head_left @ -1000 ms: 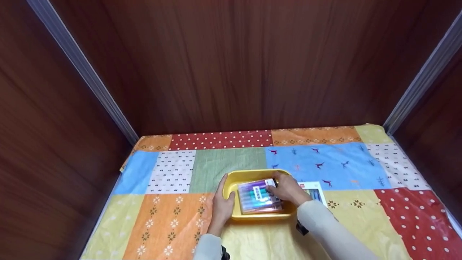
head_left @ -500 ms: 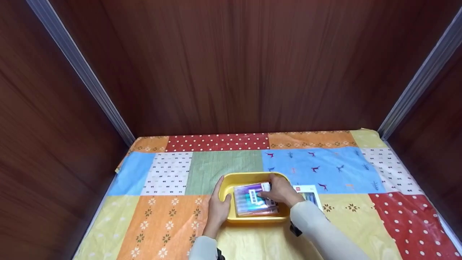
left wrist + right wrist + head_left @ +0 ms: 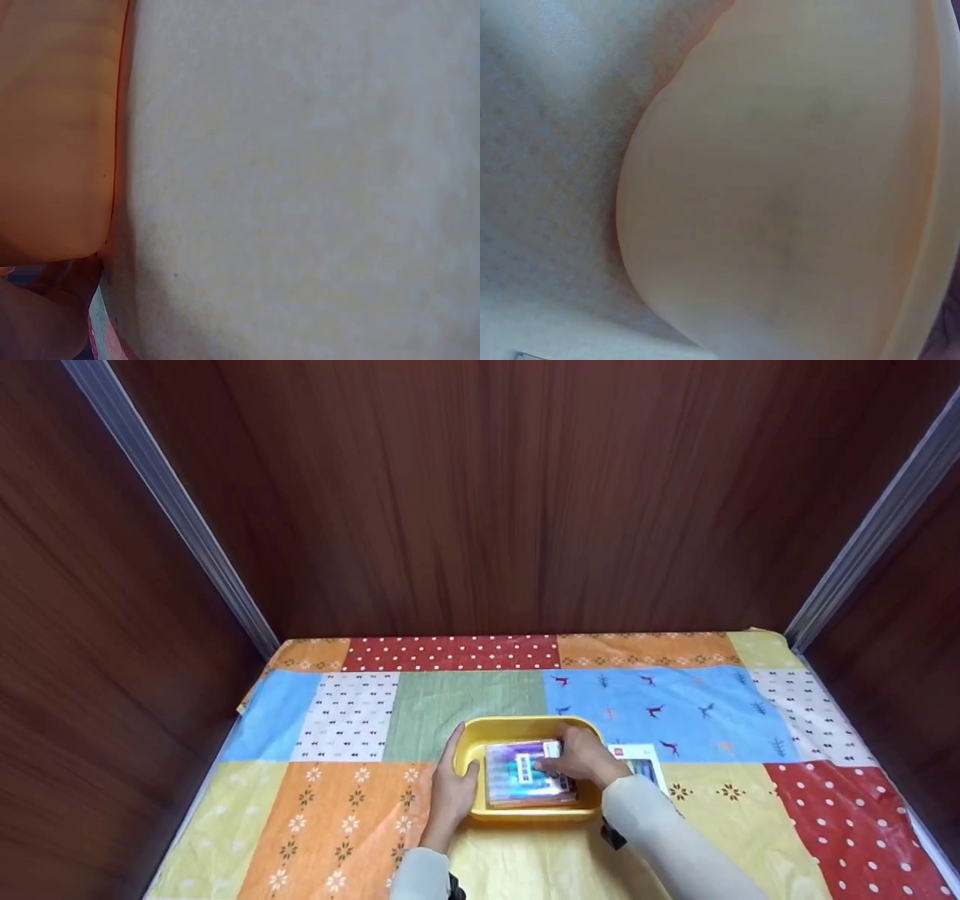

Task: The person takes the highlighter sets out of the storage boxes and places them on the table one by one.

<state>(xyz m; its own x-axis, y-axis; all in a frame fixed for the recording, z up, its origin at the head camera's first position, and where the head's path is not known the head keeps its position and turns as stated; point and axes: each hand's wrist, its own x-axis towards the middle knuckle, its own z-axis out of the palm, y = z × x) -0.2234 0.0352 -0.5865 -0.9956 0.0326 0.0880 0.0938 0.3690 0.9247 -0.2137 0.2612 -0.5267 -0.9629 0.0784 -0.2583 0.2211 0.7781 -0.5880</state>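
Note:
A yellow plastic basin (image 3: pixel 517 814) sits on the patterned cloth in front of me. My left hand (image 3: pixel 453 791) holds its left wall, thumb over the inner side and fingers along the outside. Inside the basin is a clear pack of coloured markers (image 3: pixel 510 784) with a white label, lying almost square to the basin's sides. My right hand (image 3: pixel 586 755) reaches over the right rim and grips the pack's right end, thumb on top; its other fingers are mostly hidden. In the left wrist view the basin's outer wall (image 3: pixel 56 150) shows, and the right wrist view shows its side (image 3: pixel 780 187) close up.
A white flat box with a window (image 3: pixel 646 757) lies right of the basin, partly under the right forearm. The patchwork cloth (image 3: pixel 360 810) covers the table. Dark wood panels (image 3: pixel 465 495) stand behind and at both sides.
The pack of markers has turned slightly and now lies straighter and lower in the basin, with my right hand still on it. My left hand keeps its hold; the whole view shifted a little.

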